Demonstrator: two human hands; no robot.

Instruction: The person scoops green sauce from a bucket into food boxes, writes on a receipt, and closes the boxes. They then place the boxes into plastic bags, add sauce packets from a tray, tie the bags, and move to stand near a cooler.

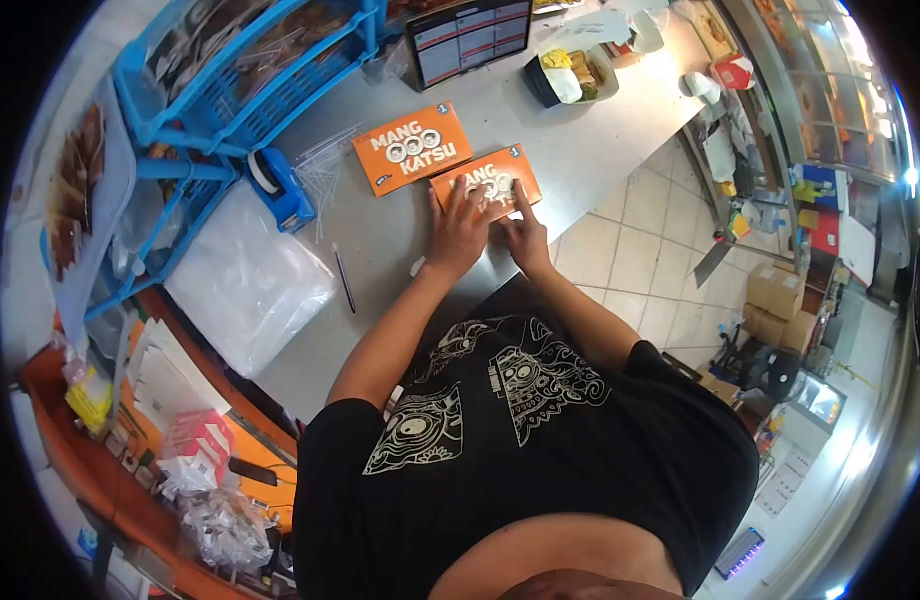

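Observation:
Two orange takeout boxes printed "MANG KATSU" lie on the metal table. The nearer takeout box (525, 165) is under both hands and partly hidden by them. My left hand (460, 235) rests on its lid with the fingers spread. At its near right edge, my right hand (526, 240) has the index finger stretched over the lid and the other fingers curled by the edge. Just beyond, to the left, the second takeout box (370, 165) lies shut, touching or nearly touching the first. A pen (344, 278) lies left of my left forearm.
A blue tape dispenser (282, 190), clear plastic bags (245, 285) and thin clear strips (325, 165) lie on the left. Blue crates (250, 110) stand behind them. At the back are a tablet screen (472, 45) and an open food box (602, 85). The table's edge runs along the right.

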